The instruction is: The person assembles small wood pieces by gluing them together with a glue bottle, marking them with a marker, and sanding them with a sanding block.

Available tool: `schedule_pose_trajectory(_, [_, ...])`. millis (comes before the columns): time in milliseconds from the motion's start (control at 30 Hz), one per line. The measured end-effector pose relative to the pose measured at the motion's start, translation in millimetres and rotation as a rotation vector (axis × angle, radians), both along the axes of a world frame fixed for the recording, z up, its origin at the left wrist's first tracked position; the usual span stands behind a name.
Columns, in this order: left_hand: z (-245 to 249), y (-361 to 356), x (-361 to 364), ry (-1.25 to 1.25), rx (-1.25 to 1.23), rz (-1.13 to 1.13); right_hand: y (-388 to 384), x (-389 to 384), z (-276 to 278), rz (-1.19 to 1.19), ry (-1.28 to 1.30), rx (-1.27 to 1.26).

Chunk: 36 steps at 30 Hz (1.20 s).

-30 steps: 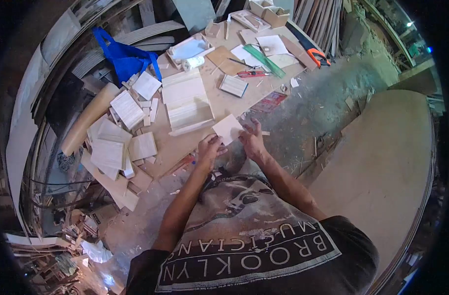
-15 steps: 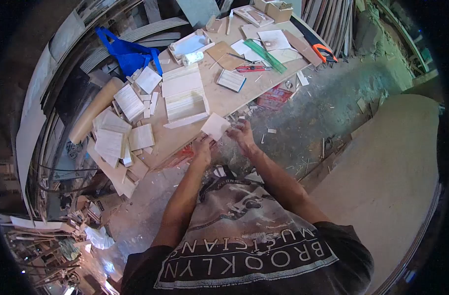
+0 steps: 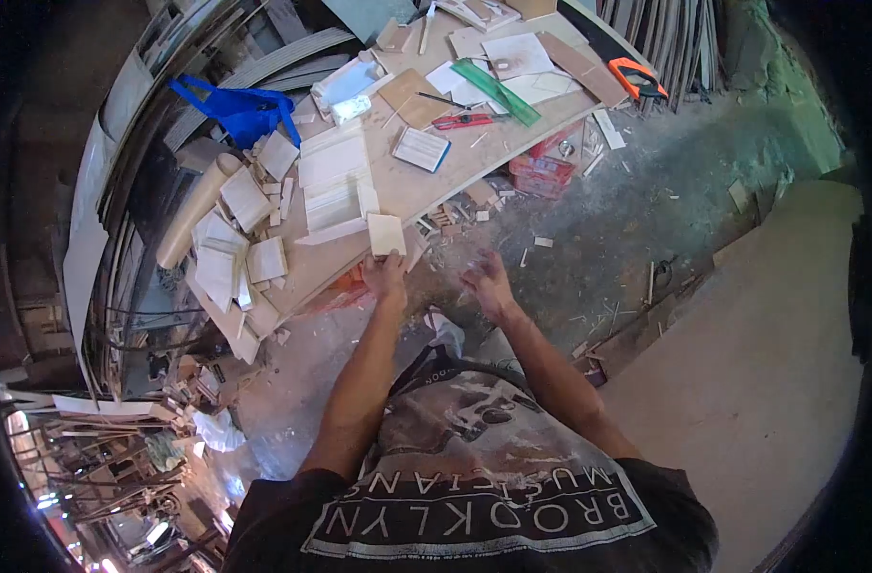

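My left hand (image 3: 386, 276) grips a small pale square of thin wood (image 3: 386, 234) by its near edge, at the front edge of the workbench (image 3: 345, 246). Just beyond that square stands an open wooden tray (image 3: 339, 202) packed with pale thin wood pieces. My right hand (image 3: 489, 286) hovers over the floor to the right of the bench. Its fingers are bent and apart, and nothing shows between them. To the far right of the tray lies a small block-like stack of pale wood with a blue edge (image 3: 422, 149).
Loose wood squares (image 3: 245, 199) pile up on the bench's left. A red utility knife (image 3: 465, 121), a green ruler (image 3: 496, 91) and an orange-handled saw (image 3: 638, 78) lie farther back. A blue bag (image 3: 240, 113) sits behind. Offcuts litter the floor (image 3: 589, 248); a large board (image 3: 770, 363) stands at right.
My right hand has come off the wood square and moved away to the right. My left hand alone now holds the square, shifted left and turned more upright towards the tray.
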<state>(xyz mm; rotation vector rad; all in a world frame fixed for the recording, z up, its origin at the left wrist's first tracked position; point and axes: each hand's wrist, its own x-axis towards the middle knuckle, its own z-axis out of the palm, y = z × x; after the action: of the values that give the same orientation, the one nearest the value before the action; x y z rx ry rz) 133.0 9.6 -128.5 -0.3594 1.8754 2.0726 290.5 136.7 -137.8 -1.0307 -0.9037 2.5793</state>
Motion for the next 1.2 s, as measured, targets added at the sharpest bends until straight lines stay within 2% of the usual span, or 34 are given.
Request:
schedule_pose_trajectory(167, [-17,0,-11,0.135,-0.17,0.073,15,34,-8,-0.009,-0.072,-0.037])
schedule_pose_trajectory(300, [-17,-3,-13,0.113,-0.07,0.101,21,42,-14,-0.036,-0.063,-0.109])
schedule_pose_trajectory(367, [-8,2,-12,0.116,-0.232,0.131,25,42,-14,-0.046,-0.05,-0.114])
schedule_pose_trajectory(400, [-8,1,-13,0.121,-0.232,0.131,28,41,-13,-0.038,-0.036,-0.112])
schedule_pose_trajectory(600, [-11,-20,-11,0.107,-0.142,0.067,34,26,8,-0.006,-0.03,-0.05])
schedule_pose_trajectory(700, [18,-19,3,0.069,-0.008,-0.006,31,11,11,0.049,-0.025,0.005])
schedule_pose_trajectory(767, [43,-20,10,-0.049,0.065,-0.083,27,2,14,0.075,-0.016,0.02])
schedule_pose_trajectory(833, [47,-33,11,-0.072,0.082,-0.101,23,-8,22,0.161,0.014,0.097])
schedule_pose_trajectory(967, [59,-47,6,-0.163,0.159,-0.142,7,-39,46,0.182,-0.025,0.145])
schedule_pose_trajectory(1000, [66,-50,5,-0.168,0.178,-0.122,5,-49,51,0.189,0.038,0.156])
schedule_pose_trajectory(1067, [81,-56,-1,-0.135,0.152,-0.268,0,-69,63,0.226,0.091,0.184])
schedule_pose_trajectory(1133, [77,-59,-11,-0.12,0.174,-0.309,-6,-88,75,0.188,0.18,0.241])
schedule_pose_trajectory(1200, [73,-57,-23,-0.108,0.201,-0.355,-3,-107,70,0.207,0.149,0.324])
